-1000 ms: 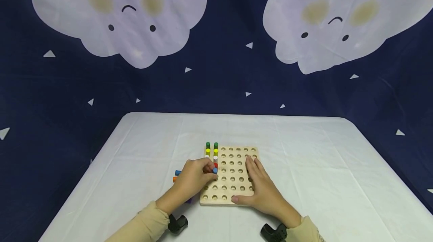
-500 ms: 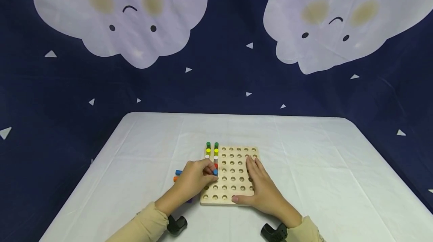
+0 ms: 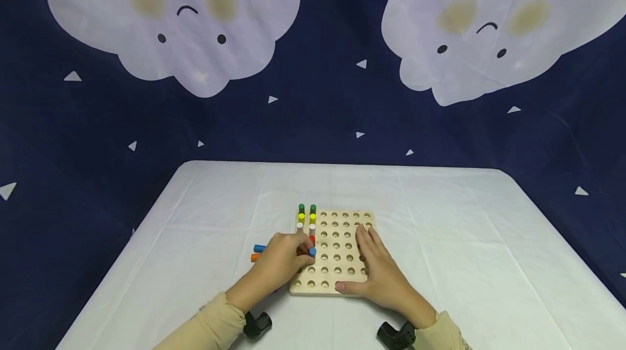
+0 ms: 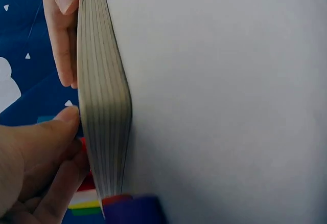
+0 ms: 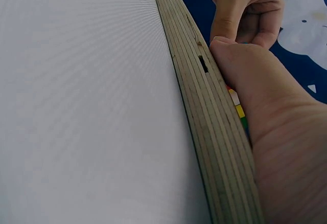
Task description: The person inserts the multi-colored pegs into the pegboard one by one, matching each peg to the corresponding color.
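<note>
Blue peg (image 3: 312, 252), one: upright at the second column of holes from the left, just nearer than a red peg (image 3: 312, 239); whether fully seated cannot be told. Left hand (image 3: 283, 255): thumb and fingers (image 3: 304, 240) pinching that peg. Pegboard (image 3: 331, 278), pale wood, with rows of round holes; green pegs (image 3: 313, 208), yellow pegs (image 3: 313, 217) and white pegs (image 3: 312, 229) stand paired at its far left. Right hand (image 3: 379, 276): laid over the board's right side, fingers extended, thumb on the near part. Loose blue peg (image 3: 260, 249) and orange peg (image 3: 256, 257): lying left of the board. Desk (image 3: 440, 219): white-covered, beneath all. Backdrop (image 3: 313, 122): dark blue, with white clouds (image 3: 186, 67).
</note>
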A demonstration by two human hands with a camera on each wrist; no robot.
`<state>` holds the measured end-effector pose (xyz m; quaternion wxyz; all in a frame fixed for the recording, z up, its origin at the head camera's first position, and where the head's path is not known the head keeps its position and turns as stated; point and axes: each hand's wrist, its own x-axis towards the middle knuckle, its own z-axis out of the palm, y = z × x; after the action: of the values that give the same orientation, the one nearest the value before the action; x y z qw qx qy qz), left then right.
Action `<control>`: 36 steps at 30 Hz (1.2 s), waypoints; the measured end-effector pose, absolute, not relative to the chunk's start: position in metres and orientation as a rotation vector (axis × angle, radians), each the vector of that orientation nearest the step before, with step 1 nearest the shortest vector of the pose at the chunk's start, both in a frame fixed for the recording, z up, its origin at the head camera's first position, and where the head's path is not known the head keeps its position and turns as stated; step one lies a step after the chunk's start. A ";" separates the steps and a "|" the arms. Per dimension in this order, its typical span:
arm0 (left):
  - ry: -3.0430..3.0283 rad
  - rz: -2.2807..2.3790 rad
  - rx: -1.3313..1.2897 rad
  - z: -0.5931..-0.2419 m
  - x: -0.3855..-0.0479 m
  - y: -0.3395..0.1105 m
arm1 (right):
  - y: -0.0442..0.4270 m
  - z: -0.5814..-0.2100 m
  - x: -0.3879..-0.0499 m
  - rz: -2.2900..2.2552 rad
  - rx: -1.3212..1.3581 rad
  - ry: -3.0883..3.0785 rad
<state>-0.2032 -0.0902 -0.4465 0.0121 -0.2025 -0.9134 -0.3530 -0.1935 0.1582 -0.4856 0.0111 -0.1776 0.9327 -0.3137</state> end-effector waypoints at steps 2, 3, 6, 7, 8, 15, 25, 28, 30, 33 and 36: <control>-2.848 -1.166 -0.620 -0.446 -0.203 -0.092 | 0.158 -0.486 -0.194 -0.980 -0.558 2.909; -2.848 -1.205 -0.614 -0.446 -0.203 -0.094 | 0.158 -0.486 -0.194 -0.980 -0.559 2.910; -2.841 -1.324 -0.587 -0.443 -0.204 -0.105 | 0.158 -0.487 -0.194 -0.974 -0.564 2.914; -2.835 -1.361 -0.574 -0.442 -0.204 -0.110 | 0.158 -0.487 -0.194 -0.965 -0.562 2.917; -2.832 -1.374 -0.553 -0.440 -0.204 -0.116 | 0.158 -0.487 -0.194 -0.964 -0.557 2.918; -2.905 -1.155 -0.393 -0.433 -0.211 -0.162 | 0.159 -0.485 -0.196 -0.943 -0.546 2.921; -3.049 -1.000 -0.444 -0.447 -0.219 -0.181 | 0.156 -0.489 -0.195 -0.990 -0.553 2.886; -3.054 -0.931 -0.509 -0.447 -0.220 -0.180 | 0.156 -0.490 -0.194 -0.995 -0.552 2.883; -3.046 -0.852 -0.585 -0.447 -0.221 -0.180 | 0.156 -0.490 -0.194 -0.992 -0.546 2.891; -3.030 -0.735 -0.680 -0.446 -0.223 -0.179 | 0.157 -0.489 -0.194 -0.985 -0.546 2.903; -3.039 -0.663 -0.694 -0.444 -0.225 -0.177 | 0.156 -0.488 -0.195 -0.996 -0.544 2.901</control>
<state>-0.2246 -0.1770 -0.4444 -0.0224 -0.2176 -0.9534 -0.2080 -0.1947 0.1563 -0.4883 0.0133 -0.1748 0.9312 -0.3197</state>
